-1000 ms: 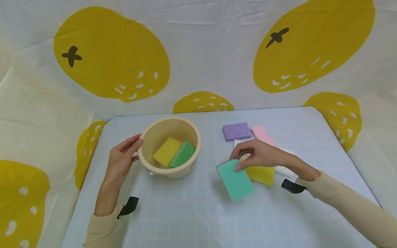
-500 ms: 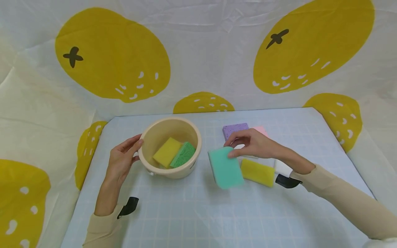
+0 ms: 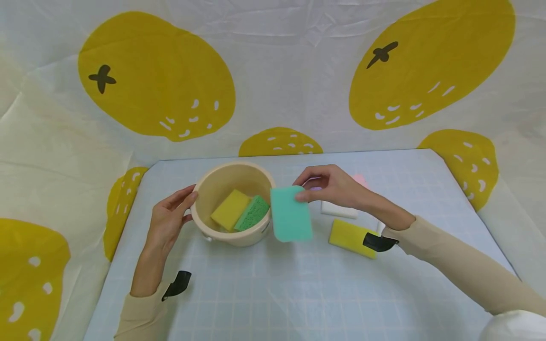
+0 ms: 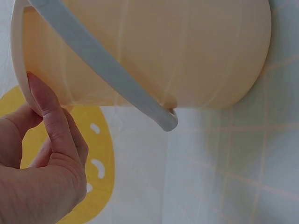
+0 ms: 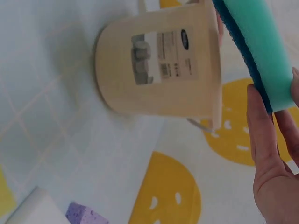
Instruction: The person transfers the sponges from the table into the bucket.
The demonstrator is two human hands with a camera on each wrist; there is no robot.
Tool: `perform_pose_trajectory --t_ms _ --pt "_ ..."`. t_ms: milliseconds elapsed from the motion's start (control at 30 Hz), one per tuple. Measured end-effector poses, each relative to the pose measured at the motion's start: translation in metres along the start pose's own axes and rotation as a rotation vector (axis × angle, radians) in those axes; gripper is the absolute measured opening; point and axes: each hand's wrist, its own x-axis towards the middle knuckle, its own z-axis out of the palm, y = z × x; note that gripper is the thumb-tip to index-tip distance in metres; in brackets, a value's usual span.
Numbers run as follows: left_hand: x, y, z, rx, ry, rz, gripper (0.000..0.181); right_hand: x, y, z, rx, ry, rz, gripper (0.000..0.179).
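My left hand (image 3: 165, 220) pinches the rim of a cream plastic bucket (image 3: 239, 240) at its left side; in the left wrist view, thumb and fingers sit on either side of that rim. A grey-white handle (image 4: 107, 70) hangs down the bucket's side. Inside lie a yellow sponge (image 3: 231, 210) and a green sponge (image 3: 252, 213). Between thumb and fingers, my right hand (image 3: 334, 188) holds a turquoise sponge (image 3: 292, 215) by its upper right corner. It hangs just right of the bucket, overlapping its rim in the head view. The right wrist view shows a dark blue scouring layer on it.
Right of the bucket lie a yellow sponge (image 3: 350, 237), a white block (image 3: 339, 210), a mostly hidden pink sponge (image 3: 360, 180) and a purple sponge (image 5: 84, 214). The table (image 3: 239, 293) has a pale blue grid cover. Behind it hangs a lemon-print cloth (image 3: 290, 71).
My right hand has carried the turquoise sponge left and away from me, from over the loose sponges to beside the bucket. The left hand stays at the rim.
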Motion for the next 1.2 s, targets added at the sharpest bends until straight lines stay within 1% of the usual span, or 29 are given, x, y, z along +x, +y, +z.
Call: perform_pose_trajectory --t_ms 133,300,467,833,1000,1200 --pt "0.001 -0.001 0.000 -0.007 -0.002 0.004 0.062 0.009 -0.006 0.004 0.044 0.010 0.005 0.024" --pt "0.001 -0.001 0.000 -0.007 0.007 -0.005 0.063 0.020 -0.013 0.008 0.074 0.013 0.033 0.026" --pt "0.001 0.000 -0.001 -0.005 0.012 -0.010 0.063 0.033 -0.018 0.014 0.138 0.025 0.041 0.029" --pt "0.001 -0.001 0.000 0.003 0.013 -0.012 0.062 0.060 -0.021 0.031 0.272 0.061 0.043 0.023" --pt "0.000 -0.001 0.000 0.012 0.005 -0.002 0.062 0.070 -0.023 0.039 0.281 0.076 0.050 0.021" --pt "0.001 -0.001 -0.001 0.011 -0.001 0.006 0.062 0.083 -0.024 0.048 0.256 0.083 0.085 0.023"
